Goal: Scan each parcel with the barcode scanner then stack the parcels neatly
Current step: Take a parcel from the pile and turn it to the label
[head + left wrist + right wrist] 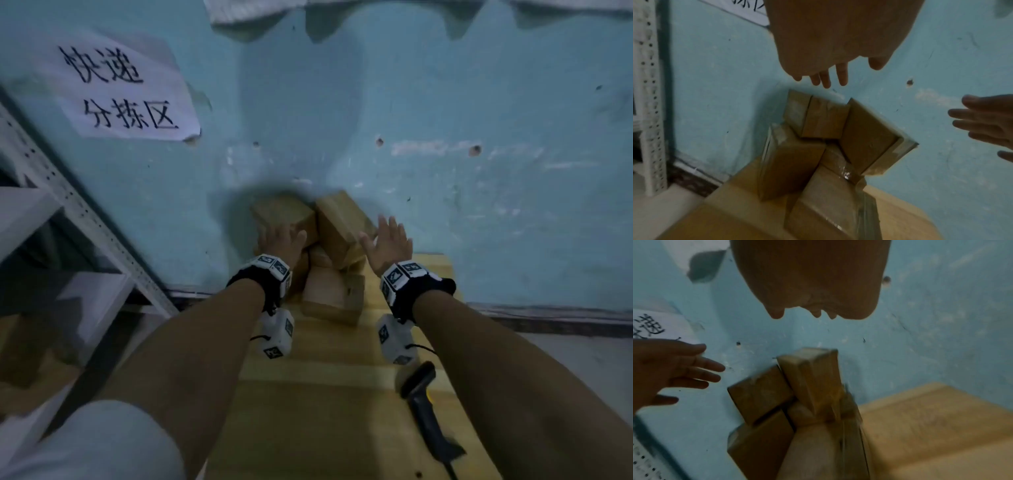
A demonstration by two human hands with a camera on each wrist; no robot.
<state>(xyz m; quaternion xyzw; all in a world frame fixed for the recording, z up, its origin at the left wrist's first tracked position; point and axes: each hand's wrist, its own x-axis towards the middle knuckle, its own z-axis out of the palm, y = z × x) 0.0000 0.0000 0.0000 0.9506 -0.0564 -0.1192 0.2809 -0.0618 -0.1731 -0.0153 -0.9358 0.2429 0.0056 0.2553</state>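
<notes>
Several brown cardboard parcels (329, 246) stand in an uneven pile at the far end of a wooden table (325, 370), against the blue wall. The top right parcel (342, 222) leans tilted; another (284, 216) sits to its left. My left hand (281, 240) hovers flat over the left side of the pile, fingers spread, holding nothing. To the right of the tilted parcel my right hand (390, 243) is raised, fingers spread, also holding nothing. In the left wrist view the pile (824, 146) lies below the fingers (826, 79). The black barcode scanner (424, 404) lies on the table under my right forearm.
A white metal rack (68, 219) with shelves stands at the left. A paper sign (116, 92) with handwriting hangs on the wall. Floor shows to the right of the table.
</notes>
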